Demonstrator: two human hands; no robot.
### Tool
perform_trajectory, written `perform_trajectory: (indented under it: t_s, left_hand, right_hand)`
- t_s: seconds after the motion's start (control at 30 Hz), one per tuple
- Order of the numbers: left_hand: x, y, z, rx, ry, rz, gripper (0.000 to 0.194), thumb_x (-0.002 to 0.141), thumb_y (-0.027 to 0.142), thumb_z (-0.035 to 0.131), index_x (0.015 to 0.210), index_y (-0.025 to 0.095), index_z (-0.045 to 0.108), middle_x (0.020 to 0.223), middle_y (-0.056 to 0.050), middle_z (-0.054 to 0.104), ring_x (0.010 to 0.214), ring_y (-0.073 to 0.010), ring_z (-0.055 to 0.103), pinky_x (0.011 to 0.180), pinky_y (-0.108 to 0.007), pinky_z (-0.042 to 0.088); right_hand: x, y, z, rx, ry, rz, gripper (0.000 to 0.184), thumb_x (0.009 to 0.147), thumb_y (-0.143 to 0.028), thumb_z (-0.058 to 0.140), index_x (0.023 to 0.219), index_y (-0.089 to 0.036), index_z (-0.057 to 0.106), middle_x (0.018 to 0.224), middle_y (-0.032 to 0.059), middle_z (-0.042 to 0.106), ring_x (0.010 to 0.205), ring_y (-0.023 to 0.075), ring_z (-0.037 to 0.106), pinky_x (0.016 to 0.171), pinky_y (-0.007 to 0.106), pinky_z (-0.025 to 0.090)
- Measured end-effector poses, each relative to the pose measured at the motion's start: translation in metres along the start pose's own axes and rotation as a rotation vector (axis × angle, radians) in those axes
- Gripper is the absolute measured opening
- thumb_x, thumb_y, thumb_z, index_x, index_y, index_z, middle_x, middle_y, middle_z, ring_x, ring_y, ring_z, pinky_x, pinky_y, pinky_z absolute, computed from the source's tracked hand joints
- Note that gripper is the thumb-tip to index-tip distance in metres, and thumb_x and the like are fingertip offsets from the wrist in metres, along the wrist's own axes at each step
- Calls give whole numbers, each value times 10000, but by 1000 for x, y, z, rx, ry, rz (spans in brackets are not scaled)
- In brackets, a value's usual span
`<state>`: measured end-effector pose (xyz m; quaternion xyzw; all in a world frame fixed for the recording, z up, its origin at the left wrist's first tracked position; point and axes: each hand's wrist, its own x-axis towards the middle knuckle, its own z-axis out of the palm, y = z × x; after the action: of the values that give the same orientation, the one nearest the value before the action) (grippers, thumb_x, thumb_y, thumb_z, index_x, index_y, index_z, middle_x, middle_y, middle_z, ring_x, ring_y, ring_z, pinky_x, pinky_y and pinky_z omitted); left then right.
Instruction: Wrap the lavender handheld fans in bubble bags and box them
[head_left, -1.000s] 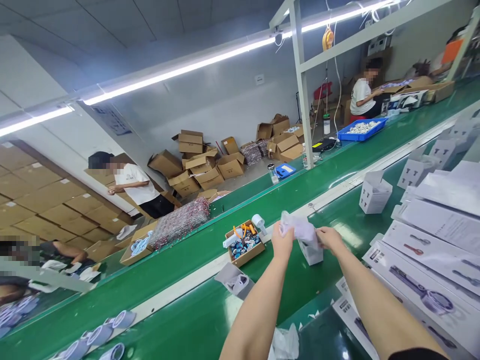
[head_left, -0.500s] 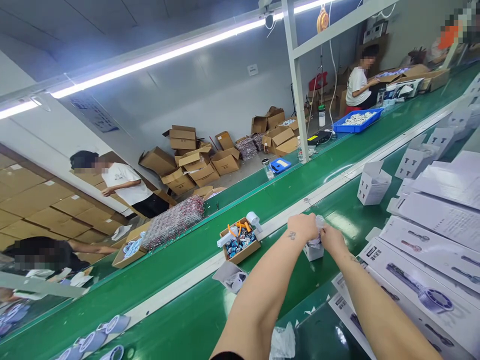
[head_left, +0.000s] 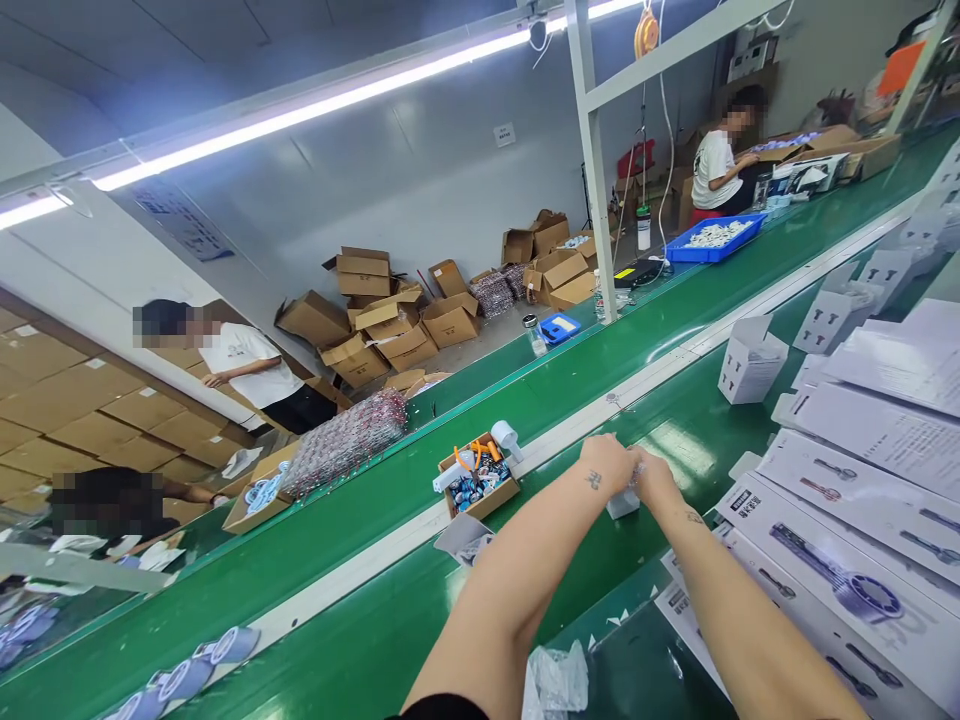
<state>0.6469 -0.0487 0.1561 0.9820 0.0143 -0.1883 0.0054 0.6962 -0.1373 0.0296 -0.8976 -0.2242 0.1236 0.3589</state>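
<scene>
My left hand [head_left: 609, 462] and my right hand [head_left: 654, 478] are close together over the green belt, fingers closed. Between them shows a bit of clear plastic bag [head_left: 637, 466], pinched by both. Directly below stands a small white box [head_left: 624, 503], mostly hidden by my hands, so I cannot tell how far the bag is inside it. Left of my forearm, another open white box [head_left: 466, 540] with wrapped contents is partly covered by the arm. A crumpled plastic bag [head_left: 559, 678] lies near the front edge.
Flat printed cartons [head_left: 847, 570] are stacked at right, with filled white boxes [head_left: 752, 362] behind them. A cardboard tray [head_left: 480, 485] of small parts and orange-handled pliers sits on the belt. Lilac fan parts [head_left: 187, 678] line the lower left. Co-workers [head_left: 251, 365] are across the belt.
My hands have lowered slightly and drawn closer together over the small box, hiding more of the bag. The co-worker at lower left has shifted to the right.
</scene>
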Motion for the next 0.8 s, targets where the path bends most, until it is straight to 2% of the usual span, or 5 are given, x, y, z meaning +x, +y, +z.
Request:
perform_trajectory:
  t_s: [0.13,0.3,0.5,0.67,0.8]
  left_hand:
    - [-11,0,41,21,263,131,362,861,147,423,1210,123,517,1179,-205,529,1112,-299,480,880,-420,413]
    - [-5,-8,83,76,238,163,255,814,232,528,1000,79,612,977,-196,641,1040,-312,522,983,-523,302]
    - [-23,-5,65,71,408,201,239,850,175,456,1029,146,612,1034,-139,639,1028,-273,546,1036,-598,175]
    - [-103,-16,60,-258,413,215,219,893,245,443,1024,220,616,1020,-64,651,1012,-220,563,1020,-464,305]
    - [-190,-44,87,-631,259,142,262,875,408,479,1008,253,642,1049,-38,662,992,-208,574,894,-307,418]
  right_hand:
    - [4,0,-2,-10,13,37,205,876,-198,431,970,-156,608,800,93,665,799,201,613,643,267,360]
    - [8,-7,-9,-12,88,116,233,926,-296,430,916,-150,611,853,40,652,783,153,601,740,321,446]
    - [-13,-51,-38,1,258,113,291,821,-216,540,1090,-114,586,970,141,659,918,233,612,794,318,428]
    - [-73,-67,-154,74,710,18,443,863,-432,417,1206,-159,477,1062,137,588,964,257,552,820,375,421]
    - [-119,-12,-259,-111,993,349,755,739,-488,578,1324,-72,344,1115,278,539,1072,397,488,811,486,365]
